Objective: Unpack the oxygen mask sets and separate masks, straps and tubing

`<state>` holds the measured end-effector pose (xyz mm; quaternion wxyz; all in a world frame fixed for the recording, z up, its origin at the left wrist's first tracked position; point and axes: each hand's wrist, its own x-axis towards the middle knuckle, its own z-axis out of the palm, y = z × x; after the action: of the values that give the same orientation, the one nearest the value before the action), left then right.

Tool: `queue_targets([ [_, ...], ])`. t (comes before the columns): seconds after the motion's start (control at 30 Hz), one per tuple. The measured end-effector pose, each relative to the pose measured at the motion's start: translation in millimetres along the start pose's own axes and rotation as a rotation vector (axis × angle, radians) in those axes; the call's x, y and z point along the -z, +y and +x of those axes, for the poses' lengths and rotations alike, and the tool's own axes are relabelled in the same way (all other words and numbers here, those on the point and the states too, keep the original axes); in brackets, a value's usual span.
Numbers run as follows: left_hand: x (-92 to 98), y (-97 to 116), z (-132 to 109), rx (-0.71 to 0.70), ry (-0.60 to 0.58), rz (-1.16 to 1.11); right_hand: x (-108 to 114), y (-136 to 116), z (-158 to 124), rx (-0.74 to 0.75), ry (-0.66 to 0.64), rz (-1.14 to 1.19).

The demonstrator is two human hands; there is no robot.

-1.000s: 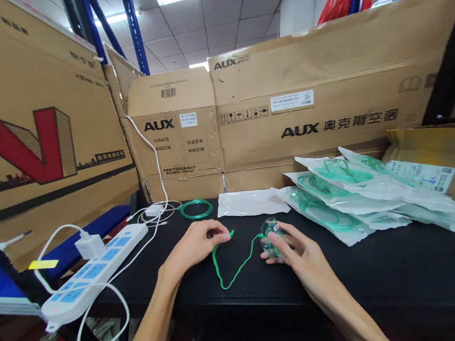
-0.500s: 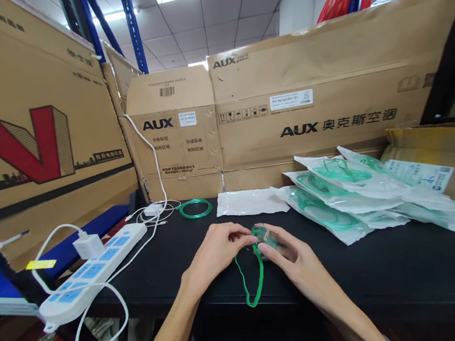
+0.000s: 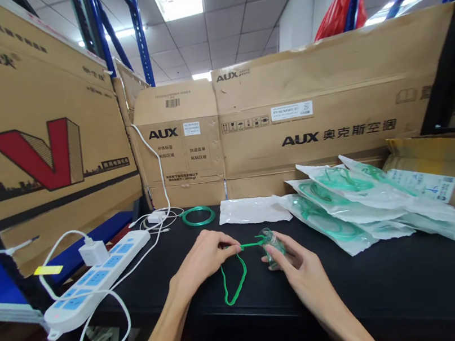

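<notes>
My left hand (image 3: 210, 255) pinches a green elastic strap (image 3: 237, 290) between thumb and fingertips. A loop of it hangs below those fingers, while another stretch runs taut to the right. That stretch ends at a clear, green-tinted plastic piece (image 3: 274, 248), which looks like a small breathing mask. Wrapped around this piece is my right hand (image 3: 298, 257), thumb in front; part of the piece is hidden by the fingers. Both hands are just above the black tabletop (image 3: 267, 293). Beyond them lie a coil of green tubing (image 3: 198, 216) and a flat white pouch (image 3: 254, 210).
Several clear-and-white pouches with green tubing (image 3: 344, 204) are piled on the right. A white power strip (image 3: 98, 278) with a plug and loose white cables lies at the left. Cardboard panels (image 3: 306, 96) wall the back and left side.
My left hand has moved left, away from the plastic piece, drawing the green strap taut between the hands. My right hand has shifted slightly right with the piece. The view has tilted up a little.
</notes>
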<state>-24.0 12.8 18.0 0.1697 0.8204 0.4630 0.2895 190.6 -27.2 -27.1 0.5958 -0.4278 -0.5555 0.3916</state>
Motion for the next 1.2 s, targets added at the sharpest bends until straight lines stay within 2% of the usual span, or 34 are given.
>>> queue_targets([
  [0.23,-13.3,12.2,1.6,-0.059,0.0,-0.09,-0.7,-2.4,-2.7,0.022,-0.109,-0.006],
  [0.37,-18.8,17.3,3.6,-0.081,0.013,-0.145,-1.4,-5.0,-4.3,0.03,-0.128,-0.007],
  [0.8,-6.6,18.7,-1.3,0.008,-0.055,-0.135,-2.0,5.2,-1.5,0.038,0.024,-0.073],
  [0.97,-15.5,26.4,-1.5,-0.023,0.026,-0.143,-2.2,0.1,-5.5,0.059,-0.064,-0.057],
  [1.1,-21.9,28.1,-2.7,-0.034,0.04,-0.093,0.6,0.7,-5.8,0.084,-0.193,-0.069],
  [1.2,-22.7,27.5,-3.2,-0.038,0.028,-0.072,4.0,4.4,-4.5,0.118,-0.233,-0.087],
])
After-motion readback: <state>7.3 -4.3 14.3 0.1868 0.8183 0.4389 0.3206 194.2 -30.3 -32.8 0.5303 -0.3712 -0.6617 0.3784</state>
